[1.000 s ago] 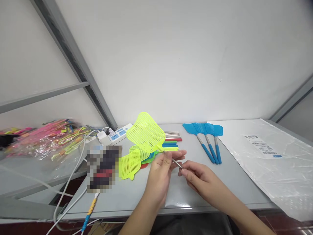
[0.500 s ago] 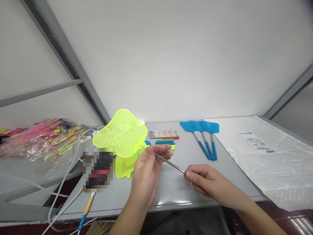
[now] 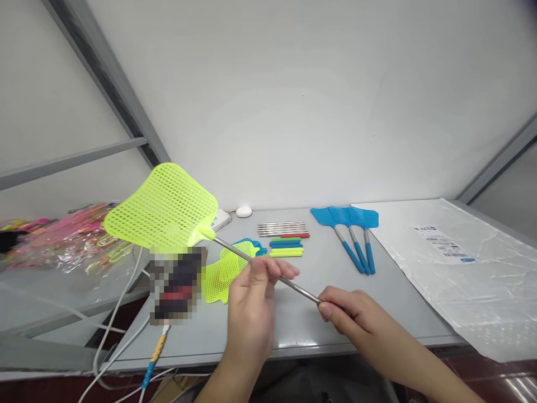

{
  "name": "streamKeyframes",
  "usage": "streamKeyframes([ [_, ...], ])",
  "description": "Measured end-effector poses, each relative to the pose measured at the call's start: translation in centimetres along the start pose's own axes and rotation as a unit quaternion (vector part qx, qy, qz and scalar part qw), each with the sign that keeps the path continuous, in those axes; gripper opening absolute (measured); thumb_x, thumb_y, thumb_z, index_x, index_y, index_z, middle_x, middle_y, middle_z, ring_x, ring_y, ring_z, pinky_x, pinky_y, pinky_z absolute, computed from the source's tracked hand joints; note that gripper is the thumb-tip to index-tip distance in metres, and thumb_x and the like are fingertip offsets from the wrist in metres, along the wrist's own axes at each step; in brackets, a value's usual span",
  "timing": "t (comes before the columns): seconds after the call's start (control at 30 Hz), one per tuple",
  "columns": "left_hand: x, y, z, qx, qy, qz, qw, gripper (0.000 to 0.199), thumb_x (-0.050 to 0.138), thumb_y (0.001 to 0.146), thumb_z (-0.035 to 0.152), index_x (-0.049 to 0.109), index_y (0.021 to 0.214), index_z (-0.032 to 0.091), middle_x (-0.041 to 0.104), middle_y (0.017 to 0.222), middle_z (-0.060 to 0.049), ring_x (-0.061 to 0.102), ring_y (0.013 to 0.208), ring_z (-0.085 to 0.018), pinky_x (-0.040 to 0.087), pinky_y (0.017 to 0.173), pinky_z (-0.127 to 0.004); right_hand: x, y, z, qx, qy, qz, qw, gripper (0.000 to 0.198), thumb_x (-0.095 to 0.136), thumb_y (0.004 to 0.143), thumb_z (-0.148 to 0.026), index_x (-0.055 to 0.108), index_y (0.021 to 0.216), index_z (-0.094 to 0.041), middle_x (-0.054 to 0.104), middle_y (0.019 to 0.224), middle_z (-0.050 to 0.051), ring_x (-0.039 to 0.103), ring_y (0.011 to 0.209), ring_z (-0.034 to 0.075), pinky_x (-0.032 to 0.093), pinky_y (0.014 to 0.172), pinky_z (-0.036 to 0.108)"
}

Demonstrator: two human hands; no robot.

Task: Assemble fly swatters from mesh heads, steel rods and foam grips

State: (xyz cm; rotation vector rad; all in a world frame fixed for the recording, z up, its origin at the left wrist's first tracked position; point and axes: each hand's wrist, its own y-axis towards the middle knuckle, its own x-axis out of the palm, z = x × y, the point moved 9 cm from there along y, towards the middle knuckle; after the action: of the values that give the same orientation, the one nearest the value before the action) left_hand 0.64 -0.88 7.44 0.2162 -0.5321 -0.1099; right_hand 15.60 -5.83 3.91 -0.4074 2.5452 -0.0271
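A yellow-green fly swatter [image 3: 163, 207] with a perforated head and a thin metal rod is held up over the table, head to the left. My left hand [image 3: 254, 299] is curled around the middle of the rod, thumb on the near side. Between thumb and fingers, my right hand [image 3: 352, 313] pinches the rod's lower end. Bare rod shows on both sides of my left hand. Under it on the table lie yellow-green swatter heads [image 3: 220, 277], with blue swatter heads [image 3: 255, 246] partly hidden behind them.
Metal rods [image 3: 281, 228] lie in a row behind coloured handle tubes [image 3: 286, 246]. Three blue fly swatters [image 3: 351, 235] are fanned at the right, beside a white plastic package [image 3: 419, 268]. Bagged colourful items [image 3: 71, 240], white cables [image 3: 115, 313] and a pixelated object [image 3: 178, 288] are at the left.
The swatter head has moved left and up, away from my left hand. A longer stretch of rod now shows between the head and my right hand. Both hands stay nearly in place.
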Motion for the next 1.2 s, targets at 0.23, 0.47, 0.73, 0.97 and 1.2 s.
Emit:
streamKeyframes([
  [0.23,-3.1,2.3,2.7,0.013,-0.104,0.082,0.991,0.03,0.064,0.089,0.04,0.056,0.071,0.017,0.053,0.07,0.001,0.059,0.069,-0.013,0.052,0.071,-0.026,0.0,-2.7,4.4,0.048,-0.071,-0.006,0.996,0.038,0.032,0.101,-0.051,0.051,0.081,-0.024,0.052,0.074,-0.003,0.05,0.076,0.015,0.035,0.068,0.026],
  [0.47,-3.7,2.6,3.6,0.01,-0.178,0.117,0.977,0.029,0.05,0.097,0.034,0.056,0.075,0.016,0.054,0.071,0.003,0.055,0.062,-0.01,0.054,0.069,-0.026,-1.0,-4.3,5.1,0.018,-0.128,0.012,0.992,0.034,0.033,0.101,-0.045,0.046,0.078,-0.025,0.046,0.063,-0.003,0.047,0.061,0.015,0.03,0.056,0.027],
  [0.73,-7.4,4.3,7.6,0.075,-0.253,0.129,0.956,0.026,0.047,0.099,0.031,0.054,0.077,0.021,0.06,0.066,0.006,0.054,0.053,-0.007,0.052,0.065,-0.026,-2.3,-5.0,6.0,-0.023,-0.278,0.071,0.958,0.032,0.03,0.102,-0.044,0.045,0.08,-0.025,0.053,0.059,-0.002,0.049,0.052,0.017,0.026,0.051,0.029],
  [0.97,-7.1,5.8,8.5,0.102,-0.209,0.125,0.965,0.035,0.044,0.099,0.044,0.057,0.074,0.022,0.063,0.068,0.007,0.055,0.054,-0.007,0.053,0.068,-0.025,-4.6,-4.1,7.6,-0.046,-0.293,0.161,0.941,0.032,0.033,0.102,-0.04,0.051,0.081,-0.024,0.061,0.065,0.0,0.057,0.058,0.018,0.034,0.055,0.028],
  [1.2,-1.1,3.7,1.5,0.044,-0.101,0.05,0.993,0.036,0.044,0.098,0.046,0.065,0.087,0.018,0.066,0.084,-0.003,0.062,0.073,-0.014,0.055,0.078,-0.034,-4.1,-2.4,6.8,-0.033,-0.253,0.155,0.954,0.03,0.033,0.101,-0.038,0.053,0.083,-0.024,0.062,0.065,0.0,0.058,0.057,0.018,0.035,0.055,0.028],
])
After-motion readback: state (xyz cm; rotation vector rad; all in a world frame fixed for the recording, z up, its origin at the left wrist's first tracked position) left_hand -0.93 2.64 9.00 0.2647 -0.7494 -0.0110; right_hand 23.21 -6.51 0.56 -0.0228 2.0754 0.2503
